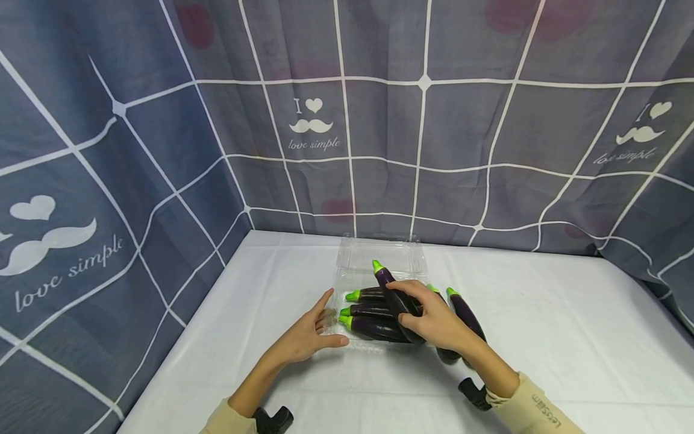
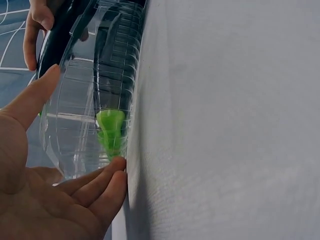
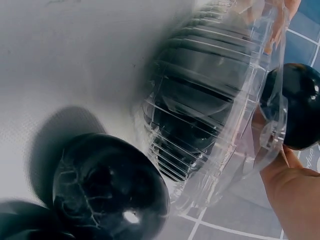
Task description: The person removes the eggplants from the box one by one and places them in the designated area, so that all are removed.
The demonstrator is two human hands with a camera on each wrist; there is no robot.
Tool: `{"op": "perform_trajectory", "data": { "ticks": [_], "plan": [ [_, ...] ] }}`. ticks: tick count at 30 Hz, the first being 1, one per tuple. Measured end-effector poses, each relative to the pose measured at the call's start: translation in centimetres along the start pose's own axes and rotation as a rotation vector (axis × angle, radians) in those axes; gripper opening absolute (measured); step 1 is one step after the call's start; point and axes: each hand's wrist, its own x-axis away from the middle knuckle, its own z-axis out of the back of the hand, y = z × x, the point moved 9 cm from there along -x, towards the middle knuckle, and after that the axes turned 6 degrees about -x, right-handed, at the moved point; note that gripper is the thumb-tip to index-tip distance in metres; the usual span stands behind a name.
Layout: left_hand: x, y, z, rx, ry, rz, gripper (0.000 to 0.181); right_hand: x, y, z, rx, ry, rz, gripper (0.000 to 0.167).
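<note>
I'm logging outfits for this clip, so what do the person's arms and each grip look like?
The left sleeve and right sleeve are beige; the right one has dark lettering, too small to read surely. By each cuff sits a chunky black device: left device, right device. The left grip and right grip look bare.

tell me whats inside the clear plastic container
Three eggplants lie side by side in the clear container, green stems toward the left hand. In the head view, the right hand and the eggplant it holds cover much of their other ends.
</note>
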Motion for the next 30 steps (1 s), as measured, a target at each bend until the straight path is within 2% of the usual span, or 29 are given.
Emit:
{"op": "perform_trajectory", "data": {
  "ticks": [6, 13, 18, 30],
  "plan": [
    [-0.2, 0.3, 0.0, -0.011, 0.005, 0.002, 0.106, 0.2, -0.2, 0.4, -0.036, 0.008, 0.009, 0.054],
    [-0.1, 0.3, 0.0, -0.007, 0.001, 0.006, 0.107, 0.5, 0.0, 0.7, -0.022, 0.024, 0.016, 0.048],
    [0.0, 0.4, 0.2, -0.033, 0.014, 0.009, 0.106, 0.8, 0.3, 1.2, 0.016, 0.057, 0.015, 0.050],
    [0.2, 0.5, 0.1, -0.060, 0.013, 0.003, 0.106, 2.6, 0.2, 3.2, 0.005, 0.143, -0.008, 0.053]
  ]
}}
